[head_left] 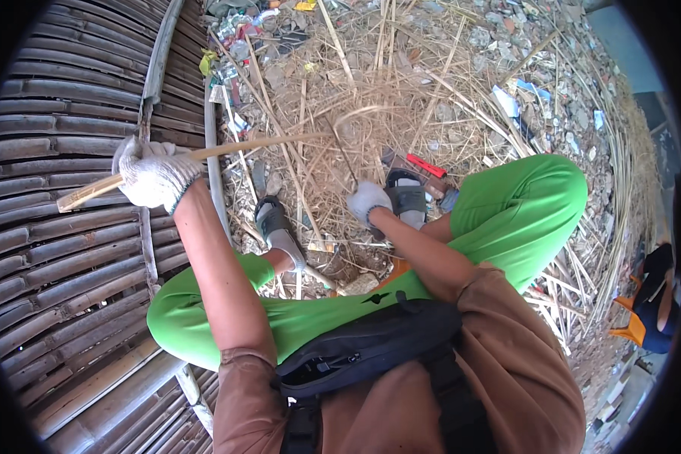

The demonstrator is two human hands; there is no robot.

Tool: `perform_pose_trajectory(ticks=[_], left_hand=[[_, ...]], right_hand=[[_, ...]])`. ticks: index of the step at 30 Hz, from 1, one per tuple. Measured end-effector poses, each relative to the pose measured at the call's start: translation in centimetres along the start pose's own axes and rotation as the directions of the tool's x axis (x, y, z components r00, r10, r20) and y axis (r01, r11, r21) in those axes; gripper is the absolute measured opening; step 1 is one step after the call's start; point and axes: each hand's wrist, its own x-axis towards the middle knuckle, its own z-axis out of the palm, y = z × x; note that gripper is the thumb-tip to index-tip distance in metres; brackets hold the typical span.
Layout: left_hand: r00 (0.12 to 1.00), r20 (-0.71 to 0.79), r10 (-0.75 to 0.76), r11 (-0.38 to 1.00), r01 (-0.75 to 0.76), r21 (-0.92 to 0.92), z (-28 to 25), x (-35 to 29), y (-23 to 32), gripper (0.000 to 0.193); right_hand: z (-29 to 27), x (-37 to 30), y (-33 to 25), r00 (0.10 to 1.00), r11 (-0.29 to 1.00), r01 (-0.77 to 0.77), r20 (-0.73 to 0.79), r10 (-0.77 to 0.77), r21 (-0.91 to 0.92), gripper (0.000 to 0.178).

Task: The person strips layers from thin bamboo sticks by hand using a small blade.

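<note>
My left hand (153, 174), in a white knitted glove, is closed around a long bamboo strip (250, 142). One end of the strip sticks out past my wrist to the left; the other reaches right toward the middle. A matching glove covers my right hand (370, 203), low between my knees by the right sandal (408, 198). From its curled fingers a thin, dark knife blade (343, 153) points up and left, its tip close to the strip's far end. The handle is hidden in my fist. A pale curl of bamboo is smeared by motion near the tip.
A slatted bamboo platform (68, 159) fills the left side. Shavings (333, 91), sticks and litter cover the ground. A red plastic tool (426, 165) lies near my right foot. At the right edge sits another person (654, 295) by an orange stool (624, 318).
</note>
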Motion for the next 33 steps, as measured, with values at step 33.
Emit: perform_pose_trajectory(ticks=[33], left_hand=[[0.396,0.918,-0.032,0.917,0.376,-0.130,1.5,-2.3,0.2,0.041]], right_hand=[[-5.9,-4.2,-8.8,0.987,0.955,0.142,0.032,-0.155,0.260,0.044]])
